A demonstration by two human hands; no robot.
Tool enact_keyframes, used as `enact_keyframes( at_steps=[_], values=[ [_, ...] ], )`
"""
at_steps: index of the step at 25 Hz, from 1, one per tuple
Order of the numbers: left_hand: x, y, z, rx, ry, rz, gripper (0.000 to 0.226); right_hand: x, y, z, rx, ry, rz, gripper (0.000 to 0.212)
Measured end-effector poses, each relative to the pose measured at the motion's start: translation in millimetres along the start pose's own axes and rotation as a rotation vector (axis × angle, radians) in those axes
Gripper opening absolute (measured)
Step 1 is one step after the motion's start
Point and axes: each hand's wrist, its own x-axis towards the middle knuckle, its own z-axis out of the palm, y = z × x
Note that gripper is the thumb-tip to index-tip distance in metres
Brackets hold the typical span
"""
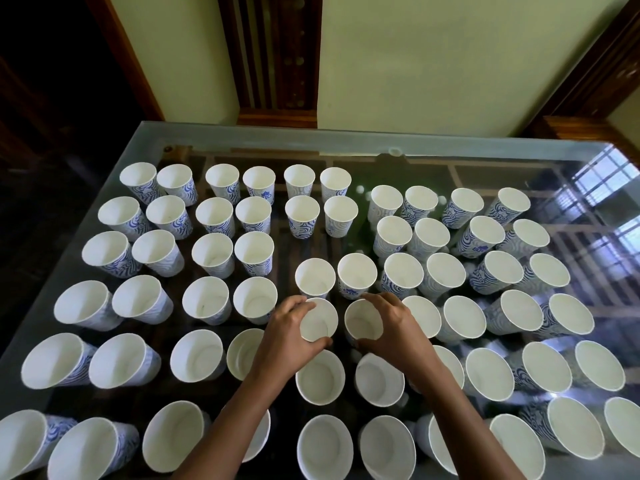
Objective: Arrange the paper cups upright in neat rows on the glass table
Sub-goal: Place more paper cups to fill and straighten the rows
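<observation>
Several white paper cups with blue wave patterns stand upright in rows across the glass table (346,142). My left hand (289,336) grips one cup (318,320) near the table's middle, fingers and thumb curled round its rim. My right hand (394,327) grips the neighbouring cup (363,322) the same way. Both held cups are upright, side by side, just in front of two cups (315,277) in the row behind.
Cups crowd the table on all sides of my hands; the right block sits tighter than the left. A bare strip of glass runs along the far edge. A cream wall (433,64) with dark wooden frames (277,57) stands behind the table.
</observation>
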Motion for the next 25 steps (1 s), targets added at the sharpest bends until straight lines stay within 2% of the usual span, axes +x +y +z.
enact_keyframes(
  at_steps=[5, 11, 17, 25],
  values=[
    [-1.1, 1.4, -2.0, 0.002, 0.004, 0.009, 0.066, 0.2, -2.0, -2.7, 0.020, -0.008, 0.003, 0.081],
    [35.3, 7.7, -10.2, 0.047, 0.100, 0.044, 0.053, 37.8, -7.7, -15.4, 0.057, 0.087, -0.027, 0.068],
    [79.1, 10.4, -3.9, 0.148, -0.030, 0.019, 0.070, 82.8, -11.5, -12.7, -0.035, -0.033, -0.016, 0.075],
    [86.2, 6.1, 1.1, 0.115, -0.045, 0.025, 0.065, 79.8, -6.2, -8.2, -0.073, -0.026, -0.031, 0.074]
  ],
)
